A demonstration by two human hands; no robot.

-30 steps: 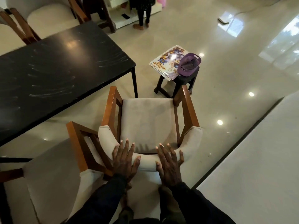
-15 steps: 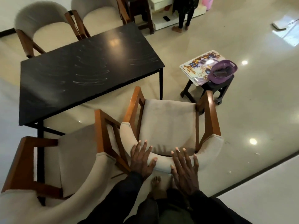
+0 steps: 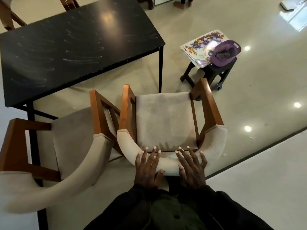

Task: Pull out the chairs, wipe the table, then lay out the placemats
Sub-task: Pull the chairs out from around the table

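Observation:
The black table carries pale smear marks on its top. A beige padded chair with wooden arms stands clear of the table's near corner, facing it. My left hand and my right hand both rest on its curved backrest, fingers straight and spread over the top, thumbs on the near side. A second matching chair stands just to its left, partly under the table's edge. Floral placemats lie stacked on a small dark stool.
A purple bowl with something dark inside sits on the placemats. More chairs stand at the table's far side. A person's feet show at the top. Glossy floor stretches right, meeting a pale matte area.
The chair under my hands has come back from the table and now sits alongside the left chair. Both hands stayed on the backrest. My view tilted down and left.

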